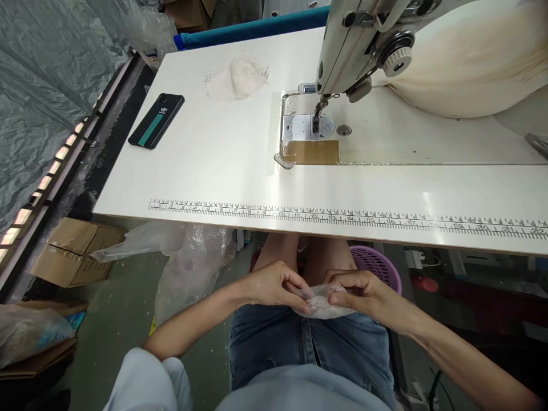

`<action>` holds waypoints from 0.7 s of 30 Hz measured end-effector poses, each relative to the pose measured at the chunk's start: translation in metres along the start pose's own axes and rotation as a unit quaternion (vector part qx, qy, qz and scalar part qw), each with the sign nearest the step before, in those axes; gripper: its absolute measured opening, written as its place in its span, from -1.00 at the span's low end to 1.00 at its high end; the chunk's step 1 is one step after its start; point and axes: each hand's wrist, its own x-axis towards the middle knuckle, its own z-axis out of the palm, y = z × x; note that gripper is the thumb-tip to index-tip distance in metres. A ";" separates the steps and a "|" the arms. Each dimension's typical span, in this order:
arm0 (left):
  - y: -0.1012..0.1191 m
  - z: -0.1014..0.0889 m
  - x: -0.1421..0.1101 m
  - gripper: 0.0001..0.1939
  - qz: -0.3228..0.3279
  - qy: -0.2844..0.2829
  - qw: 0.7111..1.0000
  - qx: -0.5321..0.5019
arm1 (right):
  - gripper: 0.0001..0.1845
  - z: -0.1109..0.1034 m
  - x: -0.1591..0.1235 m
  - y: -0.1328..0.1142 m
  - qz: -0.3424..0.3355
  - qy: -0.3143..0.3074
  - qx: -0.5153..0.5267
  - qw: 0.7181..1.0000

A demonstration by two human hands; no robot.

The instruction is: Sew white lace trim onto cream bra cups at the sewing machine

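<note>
Over our lap (274, 337), we pinched the sheer white fabric (319, 302) between the fingers of our left hand (273, 285) and right hand (371, 292). The front edge of the counter (214, 157) lay just beyond; its white top stretched between phone (156, 121) and sewing machine (349, 54).

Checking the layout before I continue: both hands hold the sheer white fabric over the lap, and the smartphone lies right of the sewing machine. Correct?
No: the head view shows the smartphone lying left, not right, of the sewing machine. The left hand and right hand do hold the sheer white fabric over the lap.
</note>
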 end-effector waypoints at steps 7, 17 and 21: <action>-0.005 -0.002 -0.002 -0.71 -0.001 0.001 0.999 -0.042 | -0.71 0.000 0.001 0.005 -0.014 -0.025 -0.009 1.000; 0.001 -0.002 -0.004 -0.75 -0.009 0.005 1.000 -0.018 | -0.70 0.002 0.003 0.005 -0.002 -0.053 0.037 0.998; 0.004 -0.002 -0.004 -0.74 -0.009 0.005 1.000 -0.012 | -0.75 0.005 0.006 0.003 -0.032 -0.024 0.014 0.999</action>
